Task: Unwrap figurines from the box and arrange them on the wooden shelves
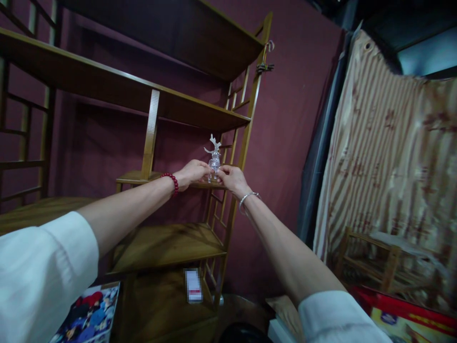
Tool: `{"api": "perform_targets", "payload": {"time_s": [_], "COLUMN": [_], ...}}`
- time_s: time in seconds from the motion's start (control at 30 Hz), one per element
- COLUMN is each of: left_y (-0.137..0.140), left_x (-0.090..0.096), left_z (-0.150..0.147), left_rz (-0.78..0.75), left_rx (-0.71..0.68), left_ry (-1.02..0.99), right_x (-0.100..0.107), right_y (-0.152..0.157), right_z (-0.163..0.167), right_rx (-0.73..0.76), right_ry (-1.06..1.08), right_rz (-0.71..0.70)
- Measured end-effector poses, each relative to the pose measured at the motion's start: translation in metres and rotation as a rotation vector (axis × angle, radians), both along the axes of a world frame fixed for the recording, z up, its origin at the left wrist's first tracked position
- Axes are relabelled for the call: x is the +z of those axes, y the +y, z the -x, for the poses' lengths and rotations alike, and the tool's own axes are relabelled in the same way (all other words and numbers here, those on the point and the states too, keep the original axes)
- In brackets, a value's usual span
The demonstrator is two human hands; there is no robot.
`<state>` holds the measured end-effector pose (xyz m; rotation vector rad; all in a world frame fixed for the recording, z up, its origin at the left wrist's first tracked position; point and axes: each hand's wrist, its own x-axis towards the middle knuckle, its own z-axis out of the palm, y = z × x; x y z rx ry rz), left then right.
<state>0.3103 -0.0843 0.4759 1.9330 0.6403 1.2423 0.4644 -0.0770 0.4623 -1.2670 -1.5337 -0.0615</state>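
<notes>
A clear deer figurine (214, 159) with pale branching antlers stands upright at the front of a middle shelf (134, 177). My left hand (195, 172), below a red bead bracelet, pinches it low on its left side. From the right, my right hand (232, 178), with a silver bangle at the wrist, grips the lower part between thumb and fingers. The legs show between my fingertips, close to the shelf board; whether they rest on it I cannot tell.
Around the figurine is a wooden shelf unit (171, 245) against a dark red wall (285, 119). A blurred white box (193, 286) sits on the lowest board. A colourful picture (94, 309) is at lower left. Right are a striped curtain (378, 143) and a wooden stool (391, 267).
</notes>
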Motion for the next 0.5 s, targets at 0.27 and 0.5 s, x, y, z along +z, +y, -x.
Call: {"api": "perform_targets", "payload": {"time_s": [0.27, 0.5], "left_y": [0.029, 0.053], "left_x": [0.005, 0.0], "left_z": [-0.008, -0.017], "left_rz": [-0.003, 0.082], "left_rx": [-0.071, -0.125], "left_ry": [0.006, -0.04], "right_x": [0.011, 0.014], "right_y": [0.034, 0.056], "right_z": [-0.006, -0.01], "right_rx": [-0.108, -0.198], "right_ry": [-0.051, -0.141], "right_rz": [0.098, 0.109]}}
